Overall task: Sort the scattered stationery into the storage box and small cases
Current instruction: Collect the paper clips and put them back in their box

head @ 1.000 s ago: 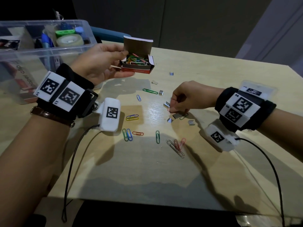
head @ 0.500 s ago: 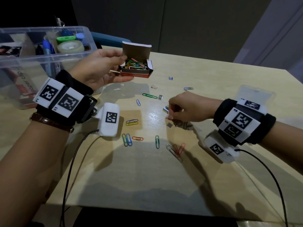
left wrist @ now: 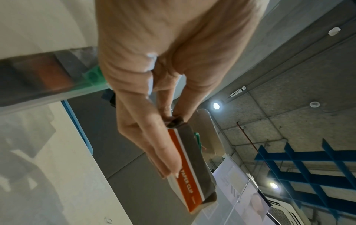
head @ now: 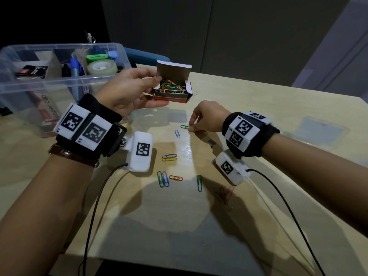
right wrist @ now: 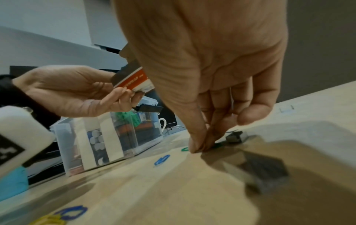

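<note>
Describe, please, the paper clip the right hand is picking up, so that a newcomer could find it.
On the wooden table, just below the open paper clip box held in the left hand, the right hand pinches one green paper clip. A blue clip lies beside it, untouched.

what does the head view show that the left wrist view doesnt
Only the head view shows the right hand pinching a green paper clip on the table, the other loose clips, and the coloured clips inside the open box. Only the left wrist view shows the box's orange side printed PAPER CLIP, and ceiling lights. Both show the left hand holding the paper clip box and the clear storage box.
</note>
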